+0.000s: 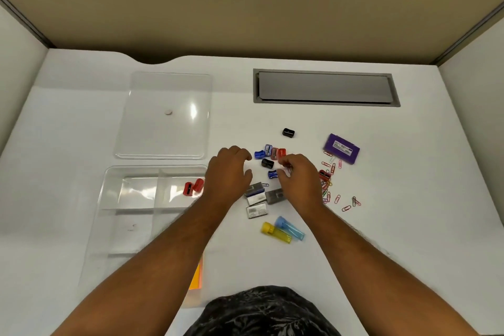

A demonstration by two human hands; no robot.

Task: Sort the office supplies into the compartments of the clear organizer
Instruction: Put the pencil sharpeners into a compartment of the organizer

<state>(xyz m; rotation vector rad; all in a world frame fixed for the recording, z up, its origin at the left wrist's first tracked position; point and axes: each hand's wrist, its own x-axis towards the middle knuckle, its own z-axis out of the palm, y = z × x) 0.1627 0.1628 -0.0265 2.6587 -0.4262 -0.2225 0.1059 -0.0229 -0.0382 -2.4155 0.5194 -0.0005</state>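
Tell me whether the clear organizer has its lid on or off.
Off. The lid lies flat on the desk beyond the clear organizer, whose compartments are open on top; two red sharpeners sit inside.

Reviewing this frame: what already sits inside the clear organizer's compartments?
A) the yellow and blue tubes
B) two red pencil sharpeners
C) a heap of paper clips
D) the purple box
B: two red pencil sharpeners lie in an upper compartment of the clear organizer, while the purple box, the tubes and the paper clips are out on the desk.
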